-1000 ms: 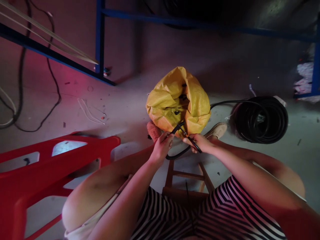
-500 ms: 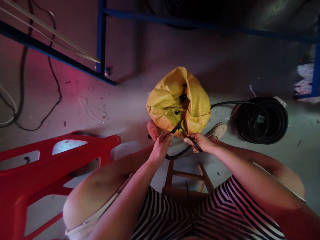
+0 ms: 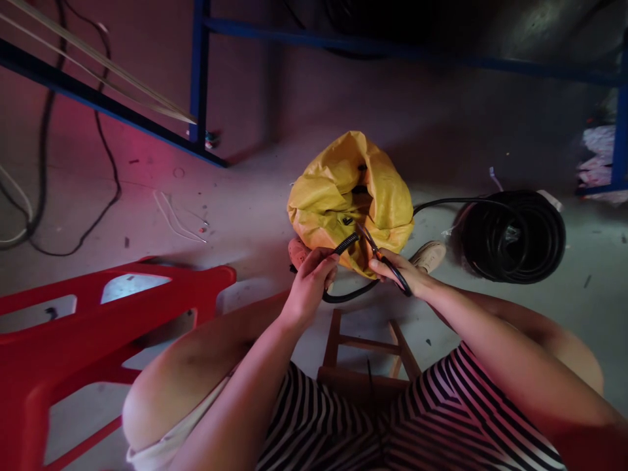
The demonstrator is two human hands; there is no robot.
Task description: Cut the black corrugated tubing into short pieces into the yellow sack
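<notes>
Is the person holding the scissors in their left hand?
No, the scissors are in the right hand, while the left hand grips the black tube.

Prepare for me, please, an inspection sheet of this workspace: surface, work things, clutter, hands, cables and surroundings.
Surface: grey floor.
Work things: scissors, black tube with ribbed end, crumpled yellow bag on the floor.
Clutter: dark scraps on the floor.
Hands: left hand grips the black tube near its end; right hand holds the scissors.
Cables: dark cable on the floor at far left; black coil at right, one length running to the yellow bag.
Surroundings: red plastic stool at left, blue frame ahead, wooden frame close to the person.
</notes>
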